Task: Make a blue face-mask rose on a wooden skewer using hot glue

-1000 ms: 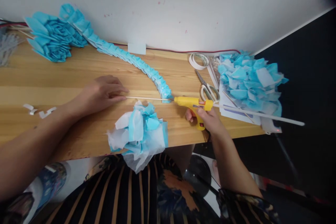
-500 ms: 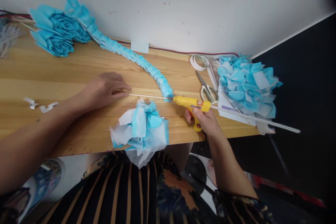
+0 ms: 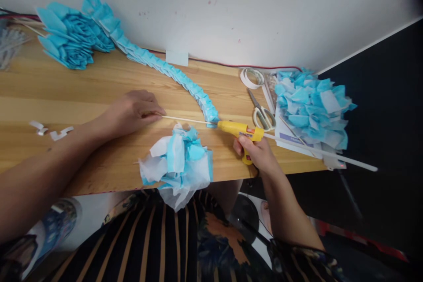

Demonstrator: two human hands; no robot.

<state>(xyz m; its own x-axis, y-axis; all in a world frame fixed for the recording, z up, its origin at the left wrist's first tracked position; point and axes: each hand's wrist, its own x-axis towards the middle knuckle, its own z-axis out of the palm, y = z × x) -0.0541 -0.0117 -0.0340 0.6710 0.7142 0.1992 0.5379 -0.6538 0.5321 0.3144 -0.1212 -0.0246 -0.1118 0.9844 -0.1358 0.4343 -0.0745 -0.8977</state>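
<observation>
My left hand (image 3: pixel 132 109) rests on the wooden table (image 3: pixel 99 83), fingers pinched on the bare end of a thin wooden stick (image 3: pixel 185 119). A long strip of folded blue paper petals (image 3: pixel 172 75) covers the rest of that stick and curves back toward the wall. My right hand (image 3: pixel 257 152) grips a yellow glue gun (image 3: pixel 241 131), whose nozzle points left at the spot where the petals end on the stick. A white glue stick (image 3: pixel 324 153) juts out of the gun's back past the table edge.
A bunch of blue and white tissue pieces (image 3: pixel 176 165) lies at the near table edge. Blue paper flowers (image 3: pixel 69 37) sit at the back left. Scissors (image 3: pixel 262 112), a tape roll (image 3: pixel 251 77) and a pile of blue tissue squares (image 3: pixel 310 105) are at the right end.
The glue gun's nozzle has stayed at the end of the petal strip; both hands barely shifted. The view tilted slightly.
</observation>
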